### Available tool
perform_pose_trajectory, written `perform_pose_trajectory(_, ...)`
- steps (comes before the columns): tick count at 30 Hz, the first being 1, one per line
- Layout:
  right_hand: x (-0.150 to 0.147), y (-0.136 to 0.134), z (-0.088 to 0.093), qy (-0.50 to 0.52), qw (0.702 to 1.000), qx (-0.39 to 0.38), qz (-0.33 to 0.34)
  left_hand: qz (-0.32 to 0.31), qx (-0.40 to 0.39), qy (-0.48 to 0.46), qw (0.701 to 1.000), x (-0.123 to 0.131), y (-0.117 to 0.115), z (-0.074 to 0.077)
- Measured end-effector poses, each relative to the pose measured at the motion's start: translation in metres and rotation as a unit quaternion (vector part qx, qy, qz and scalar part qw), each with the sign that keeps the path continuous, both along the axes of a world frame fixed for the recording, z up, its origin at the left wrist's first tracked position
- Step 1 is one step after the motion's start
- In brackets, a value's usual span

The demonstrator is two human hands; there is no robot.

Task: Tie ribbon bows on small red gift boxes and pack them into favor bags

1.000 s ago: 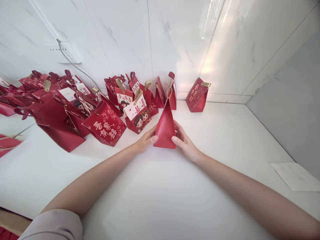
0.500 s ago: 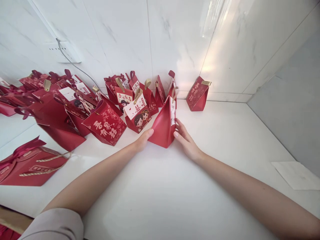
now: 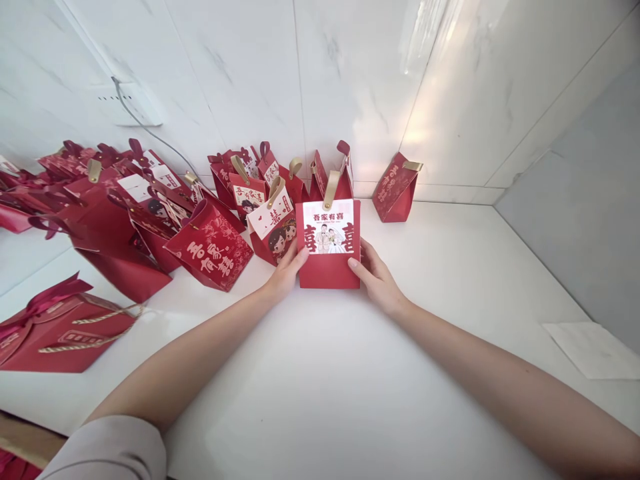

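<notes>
Between my two hands stands a red gift box (image 3: 329, 272) with a white printed flap of a wedding couple and a gold ribbon loop on top. My left hand (image 3: 289, 272) grips its left side, thumb on the front edge. On the right side, my right hand (image 3: 379, 275) holds it with the thumb at the front and the fingers partly hidden behind. Just left of it is a box with two cartoon faces (image 3: 273, 230), close to my left fingers. A wider red box with pale lettering (image 3: 213, 250) leans farther left.
Many red boxes (image 3: 120, 227) crowd the left of the white table (image 3: 320, 400). One box (image 3: 396, 189) stands alone by the tiled wall (image 3: 250, 67). A red bag with rope handles (image 3: 75, 333) lies front left; a white sheet (image 3: 593, 350) lies right. A cable (image 3: 150, 133) hangs from a socket.
The held gift box has turned, so its printed front now faces me instead of its side. My left hand has shifted slightly and wraps its left edge.
</notes>
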State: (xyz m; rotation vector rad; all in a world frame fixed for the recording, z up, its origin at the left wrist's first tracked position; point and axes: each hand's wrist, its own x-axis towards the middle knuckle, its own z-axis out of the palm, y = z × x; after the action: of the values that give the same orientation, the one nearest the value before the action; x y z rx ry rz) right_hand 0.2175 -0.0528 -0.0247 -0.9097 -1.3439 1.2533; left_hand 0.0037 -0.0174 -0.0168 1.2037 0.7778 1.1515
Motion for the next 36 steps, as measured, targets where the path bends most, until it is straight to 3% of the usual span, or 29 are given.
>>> perform_pose_trajectory(6, -0.002, -0.006, 0.005, 0.006, 0.991, 0.064, 0.119, 0.049, -0.219, -0.074, 0.972, -0.005, 0.012, 0.009)
perform_pose_trajectory(13, -0.001, -0.009, 0.004, -0.024, 0.982, 0.091, 0.161, 0.038, -0.299, -0.102, 0.948, -0.005, 0.009, 0.022)
perform_pose_trajectory(18, -0.001, -0.012, 0.006, -0.073, 0.988, 0.104, 0.086, 0.027, -0.264, -0.101, 0.959, -0.004, 0.009, 0.025)
perform_pose_trajectory(24, 0.000, -0.014, 0.005, -0.119, 0.990, 0.074, -0.005, -0.062, -0.193, -0.026, 0.979, -0.012, 0.013, 0.013)
perform_pose_trajectory(29, 0.000, -0.010, 0.002, -0.088, 0.995, 0.040, -0.013, -0.180, -0.137, 0.088, 0.970, -0.020, 0.019, 0.006)
perform_pose_trajectory(36, 0.000, -0.007, 0.003, -0.082, 0.996, 0.031, -0.021, -0.196, -0.088, 0.124, 0.969, -0.020, 0.017, 0.006)
